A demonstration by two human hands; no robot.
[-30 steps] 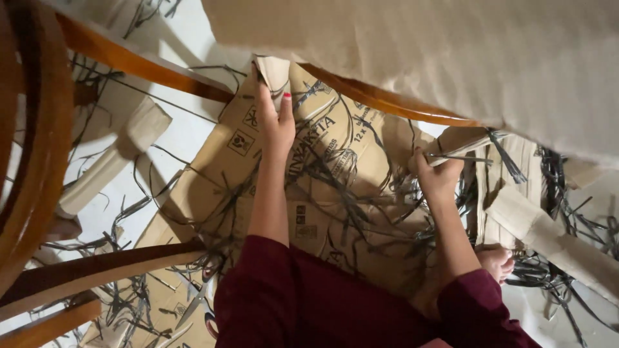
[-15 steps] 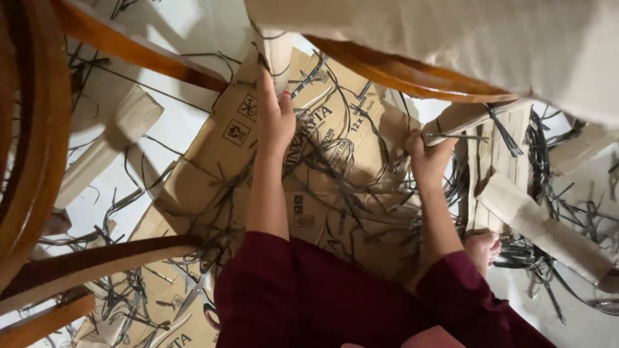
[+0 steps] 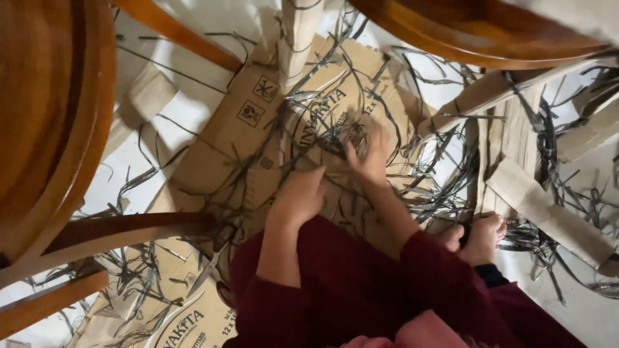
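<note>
Item one, as I see it from the head view: a flattened brown corrugated cardboard box [image 3: 322, 122] lying open on the pale floor [image 3: 187, 109], holding nothing as a container but strewn with thin dark grey-green strips [image 3: 309, 129] in a loose tangle. My left hand [image 3: 300, 196] rests knuckles-up on the cardboard, fingers curled under; I cannot tell whether it grips anything. My right hand [image 3: 367, 154], blurred, presses fingers spread into the strip tangle just beside it; any hold is unclear. Item two: further folded cardboard pieces [image 3: 516, 174] to the right, strips scattered between them. Item three: a bare foot [image 3: 480, 238] near those pieces. Surroundings: curved brown wooden chair frames [image 3: 58, 122] at left and top, and dark red sleeves [image 3: 335, 290].
</note>
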